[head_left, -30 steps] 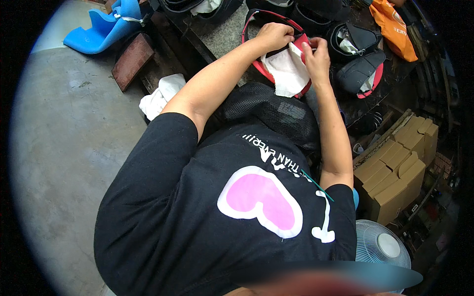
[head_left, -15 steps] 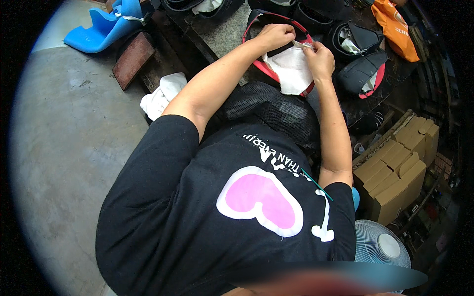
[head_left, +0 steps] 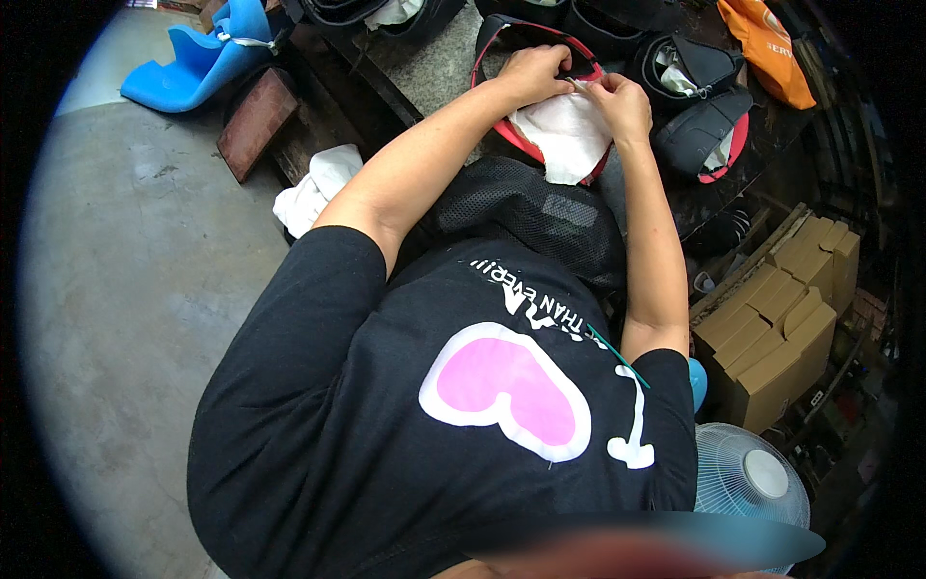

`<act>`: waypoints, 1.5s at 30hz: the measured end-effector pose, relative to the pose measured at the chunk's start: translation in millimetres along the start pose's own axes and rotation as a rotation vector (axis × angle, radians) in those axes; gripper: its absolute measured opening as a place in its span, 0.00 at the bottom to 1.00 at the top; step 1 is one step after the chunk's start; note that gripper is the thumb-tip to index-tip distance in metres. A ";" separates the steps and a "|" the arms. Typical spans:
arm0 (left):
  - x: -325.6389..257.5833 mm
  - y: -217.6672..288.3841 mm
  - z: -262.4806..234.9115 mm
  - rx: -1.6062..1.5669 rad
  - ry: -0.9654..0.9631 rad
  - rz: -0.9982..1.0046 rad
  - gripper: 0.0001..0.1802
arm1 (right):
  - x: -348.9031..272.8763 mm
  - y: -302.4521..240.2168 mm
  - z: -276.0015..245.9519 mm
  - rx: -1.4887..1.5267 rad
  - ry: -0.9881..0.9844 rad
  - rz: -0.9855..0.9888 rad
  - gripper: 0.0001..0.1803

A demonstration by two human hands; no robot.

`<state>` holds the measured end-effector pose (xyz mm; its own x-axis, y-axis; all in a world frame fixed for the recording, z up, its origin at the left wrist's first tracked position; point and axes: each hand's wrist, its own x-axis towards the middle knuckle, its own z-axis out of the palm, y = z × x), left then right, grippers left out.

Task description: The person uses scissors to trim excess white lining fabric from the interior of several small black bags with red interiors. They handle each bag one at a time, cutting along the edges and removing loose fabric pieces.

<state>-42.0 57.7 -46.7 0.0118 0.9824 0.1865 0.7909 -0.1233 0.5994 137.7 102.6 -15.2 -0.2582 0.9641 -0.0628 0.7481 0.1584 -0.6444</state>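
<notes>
At the far edge of my lap I hold a black cap-like piece with a red rim [head_left: 522, 138], its hollow side turned up. A white cloth [head_left: 561, 135] lies across its opening and hangs down toward me. My left hand [head_left: 537, 74] is closed, fingers curled at the cloth's upper edge. Close beside it, my right hand [head_left: 621, 102] pinches the cloth's upper right corner against the red rim. What lies between the left fingertips is hidden. Black mesh fabric [head_left: 540, 212] covers my lap just below the piece.
Several similar black caps, one cap with a red edge [head_left: 707, 143] among them, stand on the right of the bench. An orange bag [head_left: 767, 53] lies beyond. Cardboard boxes [head_left: 772, 328] and a fan [head_left: 757, 473] are at right. Left are a blue foam piece [head_left: 198, 72] and white cloth [head_left: 318, 183].
The left fingers have shifted slightly along the cloth's upper edge, and the right hand has bent in a little toward them. The view has tilted slightly.
</notes>
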 end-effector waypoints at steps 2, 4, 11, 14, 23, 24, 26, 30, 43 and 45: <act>-1.3 0.2 1.2 -0.026 0.000 -0.007 0.24 | 2.0 6.3 7.4 0.086 0.073 -0.017 0.17; -2.5 1.0 2.3 -0.029 0.012 -0.003 0.25 | 5.7 15.1 13.7 0.200 0.160 0.034 0.15; 3.6 6.5 8.0 0.002 0.005 -0.091 0.21 | 0.3 22.4 13.0 0.137 0.110 -0.002 0.17; 4.9 9.8 10.9 0.067 0.040 -0.079 0.20 | -6.3 12.4 4.5 0.005 0.065 0.025 0.19; 0.2 12.7 7.5 0.038 0.073 -0.035 0.18 | -11.0 9.0 25.0 0.027 0.176 0.060 0.18; 0.0 12.4 7.0 -0.003 0.081 -0.033 0.17 | -10.9 11.4 27.5 0.015 0.207 -0.004 0.17; 1.1 12.0 6.9 -0.041 0.106 -0.011 0.15 | -13.3 16.3 32.3 -0.034 0.262 -0.085 0.16; 9.1 11.0 9.7 -0.001 0.096 0.041 0.12 | -15.2 27.1 31.4 0.036 0.236 -0.155 0.15; 22.0 9.2 10.9 -0.054 -0.005 -0.002 0.17 | -14.9 33.1 35.5 -0.001 0.295 -0.192 0.14; 21.8 8.4 11.8 -0.021 0.010 0.042 0.17 | -15.0 32.7 35.6 -0.008 0.306 -0.200 0.13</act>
<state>-27.9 79.7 -46.8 0.0385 0.9748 0.2196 0.7770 -0.1674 0.6068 144.3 85.7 -62.4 -0.2061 0.9329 0.2952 0.7061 0.3507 -0.6152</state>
